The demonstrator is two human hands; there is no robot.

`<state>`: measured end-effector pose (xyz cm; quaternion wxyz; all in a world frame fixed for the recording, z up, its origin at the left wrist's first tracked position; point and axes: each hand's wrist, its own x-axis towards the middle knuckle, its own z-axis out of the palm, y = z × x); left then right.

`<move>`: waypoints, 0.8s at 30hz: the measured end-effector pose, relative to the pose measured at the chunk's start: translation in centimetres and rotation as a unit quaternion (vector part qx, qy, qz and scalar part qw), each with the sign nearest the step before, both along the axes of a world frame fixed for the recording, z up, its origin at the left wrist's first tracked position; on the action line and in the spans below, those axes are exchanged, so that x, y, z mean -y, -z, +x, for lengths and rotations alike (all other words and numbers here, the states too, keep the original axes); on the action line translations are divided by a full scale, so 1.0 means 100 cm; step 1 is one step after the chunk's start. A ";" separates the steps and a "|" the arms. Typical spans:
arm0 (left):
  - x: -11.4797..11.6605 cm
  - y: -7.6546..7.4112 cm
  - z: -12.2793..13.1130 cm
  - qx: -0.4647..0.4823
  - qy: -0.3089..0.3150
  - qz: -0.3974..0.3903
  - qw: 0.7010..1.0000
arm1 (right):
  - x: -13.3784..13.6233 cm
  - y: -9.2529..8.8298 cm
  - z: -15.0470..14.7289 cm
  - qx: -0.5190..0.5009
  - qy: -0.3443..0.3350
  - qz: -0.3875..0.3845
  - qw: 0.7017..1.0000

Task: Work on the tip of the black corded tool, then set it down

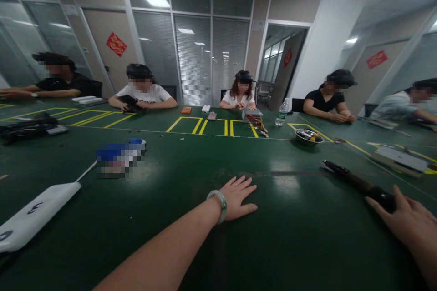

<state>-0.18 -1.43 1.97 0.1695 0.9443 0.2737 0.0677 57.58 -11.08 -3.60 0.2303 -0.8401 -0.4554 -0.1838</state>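
The black tool (355,183) is lying on the desk (300,236) at lower right, not lifted, the right hand (409,225) touching its near end with loose, open fingers while the left hand (237,198) is lying flat and open at centre.

office workroom: glass partitions (194,54), long green table (191,159)

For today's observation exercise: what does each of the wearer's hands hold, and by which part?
The left hand lies flat on the table, holding nothing. The right hand touches the black tool at its near end; a grip cannot be told.
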 end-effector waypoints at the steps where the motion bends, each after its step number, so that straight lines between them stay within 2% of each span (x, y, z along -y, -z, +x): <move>1: 0.000 0.000 0.000 0.000 0.000 0.000 1.000 | -0.004 -0.003 0.000 -0.023 0.014 -0.013 1.000; 6: 0.000 0.001 0.002 -0.005 0.000 0.001 1.000 | -0.021 -0.018 0.017 -0.156 0.097 -0.053 0.982; 9: 0.000 0.001 0.003 -0.007 -0.001 0.002 1.000 | -0.030 -0.025 0.033 -0.216 0.116 -0.061 0.968; 13: 0.001 0.001 0.003 -0.004 -0.010 0.008 1.000 | -0.038 -0.027 0.046 -0.245 0.125 -0.052 0.960; 16: 0.003 0.001 0.004 0.007 -0.029 0.035 0.999 | -0.040 -0.025 0.045 -0.231 0.123 -0.055 0.964; 20: 0.004 0.003 0.005 0.016 -0.044 0.060 0.997 | -0.044 -0.027 0.017 -0.201 0.095 -0.085 0.971; 22: 0.003 0.004 0.005 0.024 -0.051 0.069 0.996 | -0.048 -0.032 -0.014 -0.172 0.039 -0.110 0.978; 24: 0.003 0.005 0.005 0.028 -0.054 0.075 0.995 | -0.055 -0.038 -0.057 -0.135 -0.030 -0.131 0.982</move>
